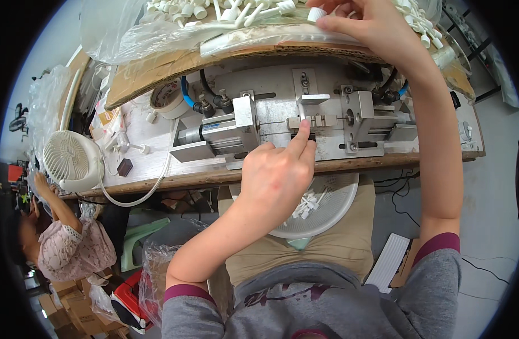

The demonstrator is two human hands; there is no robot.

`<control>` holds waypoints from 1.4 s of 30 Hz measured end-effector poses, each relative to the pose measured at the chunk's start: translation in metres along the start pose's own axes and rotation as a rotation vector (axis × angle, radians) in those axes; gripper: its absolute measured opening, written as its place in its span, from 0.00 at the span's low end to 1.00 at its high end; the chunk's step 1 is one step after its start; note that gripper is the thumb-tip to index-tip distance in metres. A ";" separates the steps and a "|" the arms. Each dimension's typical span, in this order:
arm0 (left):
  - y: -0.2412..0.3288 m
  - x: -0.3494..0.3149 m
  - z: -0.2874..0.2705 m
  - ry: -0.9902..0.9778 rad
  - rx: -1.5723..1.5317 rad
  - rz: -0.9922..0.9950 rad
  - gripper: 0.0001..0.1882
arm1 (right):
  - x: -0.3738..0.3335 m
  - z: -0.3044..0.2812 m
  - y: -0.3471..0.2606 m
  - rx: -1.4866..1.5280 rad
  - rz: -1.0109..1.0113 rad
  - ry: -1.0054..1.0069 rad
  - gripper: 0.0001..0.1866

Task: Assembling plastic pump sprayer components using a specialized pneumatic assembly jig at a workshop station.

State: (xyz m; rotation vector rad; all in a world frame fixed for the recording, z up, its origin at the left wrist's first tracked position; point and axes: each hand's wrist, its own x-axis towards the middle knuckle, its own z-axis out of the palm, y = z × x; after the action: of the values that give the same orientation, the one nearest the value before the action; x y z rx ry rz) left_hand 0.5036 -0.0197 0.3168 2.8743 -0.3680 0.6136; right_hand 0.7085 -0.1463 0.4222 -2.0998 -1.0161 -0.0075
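Note:
My left hand (pixel 279 175) reaches over a metal clamping jig (pixel 324 120) in the middle of the bench. Its index finger points forward with the tip against a white plastic stem (pixel 303 111) in the jig; the thumb is hidden below. Farther off, at the bench's raised far side, my right hand (pixel 364 22) pinches a white ribbed cap (pixel 316 14) between thumb and fingers. Beside it lies a pile of white capped stems (pixel 225 11) on clear plastic. Metal blocks with cylinders, the left one (pixel 220 133) and the right one (pixel 378 118), flank the jig.
A cardboard strip (pixel 152 76) edges the pile. To the left are a white fan (pixel 73 161) and a tape roll (pixel 166 99). A white basket (pixel 338 209) with several stems sits at my lap. Another person (pixel 73 248) works at far left.

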 end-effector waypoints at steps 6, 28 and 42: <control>-0.007 0.009 -0.014 -0.025 -0.114 0.017 0.15 | -0.002 0.004 -0.002 -0.258 0.202 0.009 0.25; -0.072 0.137 -0.076 0.092 -0.577 -0.474 0.19 | -0.156 0.083 -0.002 -0.323 -0.427 0.156 0.14; -0.048 0.052 -0.072 0.331 -0.912 -0.068 0.20 | -0.138 0.084 -0.024 -0.536 -0.324 -0.138 0.11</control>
State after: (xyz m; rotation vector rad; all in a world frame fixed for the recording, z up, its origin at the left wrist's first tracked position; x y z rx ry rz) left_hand 0.5358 0.0311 0.3975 1.8777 -0.3682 0.6660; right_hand 0.5728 -0.1737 0.3360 -2.4013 -1.5640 -0.3331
